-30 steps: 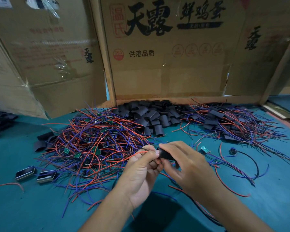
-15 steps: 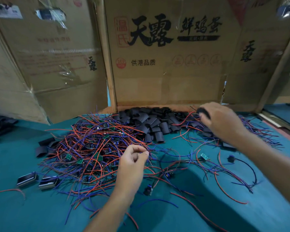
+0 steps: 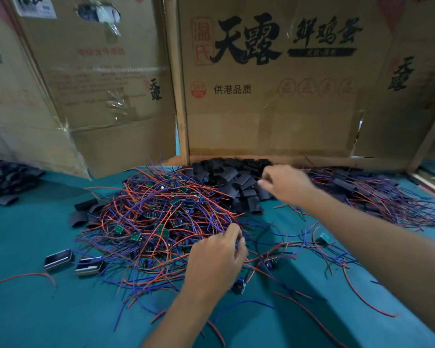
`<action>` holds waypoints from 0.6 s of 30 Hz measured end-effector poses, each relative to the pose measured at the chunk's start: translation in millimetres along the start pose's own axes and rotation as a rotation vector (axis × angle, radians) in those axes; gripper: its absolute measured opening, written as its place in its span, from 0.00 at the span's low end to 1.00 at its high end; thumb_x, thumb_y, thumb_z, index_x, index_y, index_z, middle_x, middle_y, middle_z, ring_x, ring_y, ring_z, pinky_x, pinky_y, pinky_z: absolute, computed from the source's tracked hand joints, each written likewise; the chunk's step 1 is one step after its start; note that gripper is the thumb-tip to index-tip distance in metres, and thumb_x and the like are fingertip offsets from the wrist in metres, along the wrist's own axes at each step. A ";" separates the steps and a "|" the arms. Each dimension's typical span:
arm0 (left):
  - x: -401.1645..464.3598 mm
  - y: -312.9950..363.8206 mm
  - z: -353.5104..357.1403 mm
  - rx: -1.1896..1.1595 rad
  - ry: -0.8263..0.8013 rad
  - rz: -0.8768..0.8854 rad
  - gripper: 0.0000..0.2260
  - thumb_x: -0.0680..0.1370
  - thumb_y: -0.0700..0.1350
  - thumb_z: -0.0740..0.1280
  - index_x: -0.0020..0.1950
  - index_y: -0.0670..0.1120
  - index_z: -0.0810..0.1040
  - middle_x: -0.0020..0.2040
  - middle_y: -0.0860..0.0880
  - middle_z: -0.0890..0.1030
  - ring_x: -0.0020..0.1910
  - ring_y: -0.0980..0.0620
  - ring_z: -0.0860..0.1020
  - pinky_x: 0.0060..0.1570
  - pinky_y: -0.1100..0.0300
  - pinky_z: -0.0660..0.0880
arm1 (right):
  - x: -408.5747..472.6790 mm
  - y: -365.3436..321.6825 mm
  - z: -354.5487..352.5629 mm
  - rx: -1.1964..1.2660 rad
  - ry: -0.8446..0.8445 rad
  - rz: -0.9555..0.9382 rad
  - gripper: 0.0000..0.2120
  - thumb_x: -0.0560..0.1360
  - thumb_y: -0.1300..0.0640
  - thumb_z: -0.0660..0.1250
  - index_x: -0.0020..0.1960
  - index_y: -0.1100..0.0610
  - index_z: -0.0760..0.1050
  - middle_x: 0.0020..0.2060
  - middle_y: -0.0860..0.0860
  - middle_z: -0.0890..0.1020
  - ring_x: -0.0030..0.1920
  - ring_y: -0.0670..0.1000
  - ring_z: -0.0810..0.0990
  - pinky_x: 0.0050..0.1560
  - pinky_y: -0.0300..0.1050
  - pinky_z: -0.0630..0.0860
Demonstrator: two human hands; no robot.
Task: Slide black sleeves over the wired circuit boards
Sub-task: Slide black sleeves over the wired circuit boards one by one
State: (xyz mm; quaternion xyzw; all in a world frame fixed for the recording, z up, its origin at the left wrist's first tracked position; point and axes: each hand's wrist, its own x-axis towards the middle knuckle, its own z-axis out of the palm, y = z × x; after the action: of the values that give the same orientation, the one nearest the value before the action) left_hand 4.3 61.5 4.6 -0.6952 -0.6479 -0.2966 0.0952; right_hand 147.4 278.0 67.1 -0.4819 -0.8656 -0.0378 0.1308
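Observation:
A tangled pile of wired circuit boards (image 3: 156,217), small green boards with red and blue leads, lies left of centre on the green table (image 3: 35,310). Behind it is a heap of black sleeves (image 3: 226,177). My left hand (image 3: 216,259) is at the pile's right edge, its fingers and thumb curled round some wires. My right hand (image 3: 284,184) hovers over the right side of the sleeve heap, fingers loosely curled, with nothing visible in it. At the far right lies a pile of sleeved boards (image 3: 377,194).
Cardboard walls (image 3: 261,109) close off the back of the table. Two small metal casings (image 3: 58,258) lie at the left front. More black sleeves (image 3: 5,182) sit at the far left. Loose boards (image 3: 325,238) and stray wires are scattered between my arms.
My right hand carried the sleeved board to the right pile, let it go, and moved left over the sleeve heap. My left hand dropped to the wire pile's edge.

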 end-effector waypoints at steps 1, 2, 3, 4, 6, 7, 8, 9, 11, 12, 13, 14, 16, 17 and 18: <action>0.2 0.1 -0.3 0.016 0.008 0.004 0.09 0.81 0.52 0.58 0.47 0.50 0.73 0.26 0.55 0.68 0.24 0.51 0.73 0.24 0.56 0.68 | 3.9 -15.9 12.4 -0.005 -0.046 0.028 0.19 0.77 0.37 0.60 0.55 0.53 0.73 0.50 0.53 0.80 0.51 0.56 0.79 0.45 0.48 0.73; 0.0 0.0 -0.9 0.028 0.017 0.004 0.08 0.81 0.52 0.58 0.46 0.50 0.73 0.26 0.54 0.70 0.25 0.50 0.73 0.24 0.55 0.69 | 8.3 -28.2 24.1 -0.006 -0.083 0.072 0.24 0.76 0.35 0.60 0.56 0.55 0.72 0.51 0.54 0.79 0.52 0.57 0.79 0.45 0.49 0.74; -0.1 -0.6 -1.8 0.034 0.022 -0.001 0.08 0.81 0.51 0.60 0.46 0.50 0.73 0.27 0.53 0.72 0.26 0.50 0.74 0.25 0.55 0.69 | 12.2 -37.0 33.9 0.010 -0.108 0.126 0.27 0.75 0.34 0.61 0.58 0.56 0.71 0.52 0.55 0.79 0.54 0.58 0.79 0.45 0.49 0.73; -0.6 -1.7 -2.7 0.036 0.022 -0.010 0.07 0.81 0.51 0.60 0.45 0.50 0.73 0.28 0.53 0.74 0.27 0.49 0.75 0.26 0.54 0.69 | 15.8 -42.5 41.5 0.049 -0.119 0.181 0.28 0.75 0.34 0.62 0.59 0.58 0.70 0.53 0.56 0.79 0.55 0.59 0.79 0.45 0.50 0.73; -1.1 -5.3 -4.0 0.038 0.015 -0.027 0.07 0.81 0.51 0.61 0.46 0.50 0.73 0.30 0.52 0.76 0.29 0.49 0.76 0.27 0.54 0.69 | 21.2 -45.2 49.4 0.147 -0.123 0.274 0.25 0.75 0.40 0.65 0.59 0.59 0.69 0.55 0.57 0.79 0.53 0.59 0.79 0.44 0.49 0.73; -0.9 -7.1 -4.5 0.033 0.015 -0.032 0.07 0.82 0.51 0.60 0.46 0.50 0.73 0.30 0.52 0.76 0.29 0.49 0.76 0.28 0.54 0.69 | 22.0 -44.4 48.6 0.190 -0.126 0.302 0.22 0.75 0.42 0.67 0.59 0.59 0.69 0.54 0.58 0.79 0.50 0.59 0.79 0.43 0.48 0.74; -0.7 -8.4 -4.9 0.025 0.016 -0.036 0.07 0.82 0.51 0.60 0.46 0.50 0.73 0.30 0.52 0.75 0.28 0.49 0.75 0.27 0.54 0.69 | 20.6 -42.6 45.2 0.230 -0.130 0.323 0.21 0.75 0.44 0.67 0.58 0.58 0.69 0.53 0.57 0.79 0.47 0.58 0.78 0.42 0.48 0.75; -0.2 -8.9 -4.9 0.018 0.017 -0.038 0.08 0.82 0.51 0.60 0.47 0.50 0.73 0.30 0.52 0.75 0.28 0.50 0.74 0.27 0.55 0.68 | 17.6 -40.2 39.6 0.271 -0.129 0.345 0.20 0.75 0.46 0.68 0.59 0.58 0.69 0.51 0.57 0.79 0.44 0.57 0.77 0.42 0.48 0.77; 0.3 -8.1 -4.9 -0.014 0.023 -0.038 0.07 0.82 0.51 0.59 0.48 0.51 0.73 0.30 0.53 0.74 0.27 0.51 0.73 0.27 0.57 0.67 | 5.6 -35.8 24.4 0.344 -0.081 0.372 0.20 0.76 0.47 0.67 0.62 0.57 0.69 0.46 0.54 0.78 0.41 0.55 0.78 0.41 0.48 0.78; 0.1 -7.0 -5.0 -0.044 0.037 -0.035 0.07 0.82 0.51 0.60 0.48 0.51 0.73 0.30 0.54 0.73 0.27 0.52 0.73 0.27 0.57 0.67 | -3.4 -34.3 16.4 0.388 -0.045 0.366 0.20 0.76 0.48 0.67 0.63 0.56 0.69 0.46 0.53 0.79 0.42 0.54 0.79 0.42 0.48 0.78; 0.0 -5.5 -4.9 -0.070 0.054 -0.031 0.06 0.81 0.52 0.61 0.50 0.51 0.73 0.30 0.54 0.73 0.28 0.52 0.73 0.27 0.57 0.67 | -15.3 -34.6 8.9 0.466 -0.017 0.347 0.19 0.77 0.48 0.67 0.64 0.54 0.69 0.47 0.51 0.79 0.44 0.53 0.80 0.43 0.48 0.78; -0.2 -3.0 -5.2 -0.085 0.069 -0.031 0.06 0.80 0.53 0.62 0.52 0.51 0.73 0.31 0.54 0.74 0.29 0.50 0.75 0.28 0.56 0.68 | -29.4 -36.4 2.2 0.587 -0.007 0.318 0.19 0.77 0.49 0.68 0.64 0.54 0.70 0.49 0.51 0.80 0.46 0.53 0.80 0.45 0.49 0.78; -0.6 3.2 -5.4 -0.096 0.096 -0.027 0.14 0.78 0.56 0.63 0.59 0.50 0.73 0.36 0.53 0.78 0.33 0.48 0.78 0.29 0.56 0.70 | -65.6 -45.7 -7.4 0.942 -0.038 0.269 0.16 0.76 0.53 0.70 0.62 0.55 0.72 0.48 0.53 0.82 0.47 0.55 0.82 0.48 0.48 0.80; -0.7 6.5 -5.0 -0.095 0.113 -0.017 0.18 0.76 0.57 0.64 0.62 0.49 0.73 0.38 0.52 0.79 0.33 0.48 0.79 0.29 0.57 0.70 | -85.6 -51.8 -10.5 1.131 -0.073 0.253 0.15 0.76 0.57 0.70 0.62 0.57 0.73 0.46 0.56 0.83 0.46 0.56 0.83 0.49 0.46 0.81; -0.9 10.2 -5.0 -0.102 0.136 0.001 0.21 0.75 0.58 0.66 0.63 0.48 0.73 0.39 0.51 0.80 0.33 0.49 0.79 0.28 0.58 0.70 | -104.8 -57.5 -12.3 1.280 -0.107 0.237 0.14 0.76 0.61 0.69 0.61 0.58 0.74 0.44 0.57 0.84 0.44 0.55 0.84 0.46 0.43 0.82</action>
State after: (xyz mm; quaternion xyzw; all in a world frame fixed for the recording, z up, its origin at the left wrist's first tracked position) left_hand 12.7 56.7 10.7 -0.6775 -0.6238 -0.3756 0.1038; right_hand 153.8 158.6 54.9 -0.4021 -0.6634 0.5239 0.3518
